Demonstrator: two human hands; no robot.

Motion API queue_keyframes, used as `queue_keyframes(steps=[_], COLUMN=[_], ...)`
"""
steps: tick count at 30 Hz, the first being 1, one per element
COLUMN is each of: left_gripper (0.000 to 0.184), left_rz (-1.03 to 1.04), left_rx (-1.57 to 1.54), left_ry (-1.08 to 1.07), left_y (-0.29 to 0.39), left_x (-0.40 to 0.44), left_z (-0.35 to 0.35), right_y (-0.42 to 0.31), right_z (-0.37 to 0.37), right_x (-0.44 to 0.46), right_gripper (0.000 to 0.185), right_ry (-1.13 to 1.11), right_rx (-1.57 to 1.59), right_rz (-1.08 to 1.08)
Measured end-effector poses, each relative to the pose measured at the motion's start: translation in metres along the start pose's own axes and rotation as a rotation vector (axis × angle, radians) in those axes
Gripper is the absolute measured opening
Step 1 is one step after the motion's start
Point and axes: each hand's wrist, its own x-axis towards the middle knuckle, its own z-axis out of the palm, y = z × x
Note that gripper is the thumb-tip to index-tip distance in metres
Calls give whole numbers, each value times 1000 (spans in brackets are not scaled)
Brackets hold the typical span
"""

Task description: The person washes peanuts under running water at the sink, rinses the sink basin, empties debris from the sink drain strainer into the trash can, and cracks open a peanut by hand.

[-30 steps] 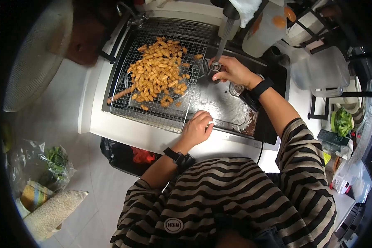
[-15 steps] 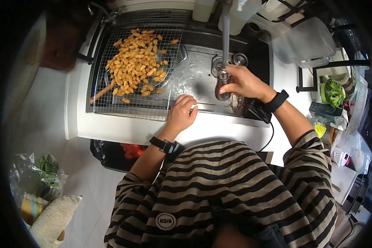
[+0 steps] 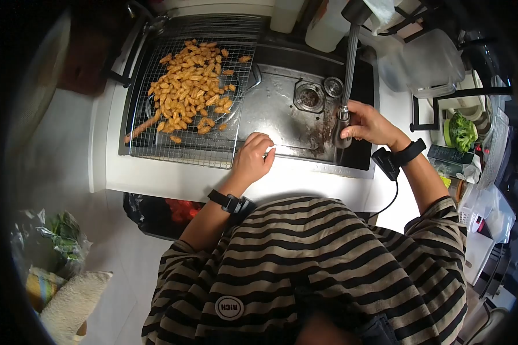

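Note:
My right hand point(image 3: 369, 122) grips the spray head point(image 3: 342, 127) of a pull-out faucet hose point(image 3: 351, 63), over the right side of the steel sink point(image 3: 282, 109). Thin water seems to run below its tip. My left hand point(image 3: 253, 156) rests curled at the sink's front edge, near the corner of a wire rack point(image 3: 213, 159); something small and white shows at its fingertips. On the rack lies a pile of peanuts in their shells point(image 3: 187, 86). A drain opening point(image 3: 309, 96) and a round metal strainer point(image 3: 333, 87) are left of the hose.
A brown stick point(image 3: 144, 127) lies under the rack at left. Clear plastic containers point(image 3: 431, 63) stand back right, near green broccoli point(image 3: 461, 132). A black-lined bin point(image 3: 155, 215) is below the counter, and bagged greens point(image 3: 66, 236) lie at far left.
My right hand has moved the spray head to the right across the sink, uncovering the drain. My left hand stays curled at the front edge. The view has shifted.

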Motion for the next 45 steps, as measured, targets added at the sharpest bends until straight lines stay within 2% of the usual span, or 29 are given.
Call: queue_keyframes(steps=[3,6,12,15,18,22,26,27,30,36,38,39,40,42,45], left_gripper=[7,7,6,6,6,6,6,6,5,5,5,5,7,10,19], left_rz=[-4,14,16,22,27,10,12,12,15,-1,3,4,12,32,23], left_rx=[-5,-3,-7,-4,1,-4,-6,-5,6,5,-24,-36,-44,-58,4], left_ry=[2,8,17,21,33,33,32,28,33,34,41,45,63,101,195], left_y=[1,-2,-2,-3,-3,-3,-3,-3,-3,-2,0,0,-2,-3,1], left_x=[0,0,0,0,0,0,-1,0,0,0,1,1,0,1,4], left_z=[0,1,1,1,2,1,1,1,1,1,0,0,-1,-2,-9], right_y=[6,-2,-4,-7,9,23,24,13,26,17,20,10,22,5,-4], right_z=[8,6,9,5,-4,-16,-18,-19,-18,1,16,26,34,56,81], right_x=[5,8,9,2,2,1,9,5,11,11,15,18,27,40,70], right_gripper=[42,44,45,48,45,46,46,49,48,47,49,48,48,49,53], right_ry=[-69,-119,48,74,126,203,314,272,344,245,245,227,261,272,365], right_rx=[234,236,-120,-126,-365,-393,-481,-392,-551,-233,-213,-98,-236,-59,-93], right_rz=[-34,63,-91,-44,-177,-153,-279,-75,-170,-110,-123,-43,-174,-81,-209])
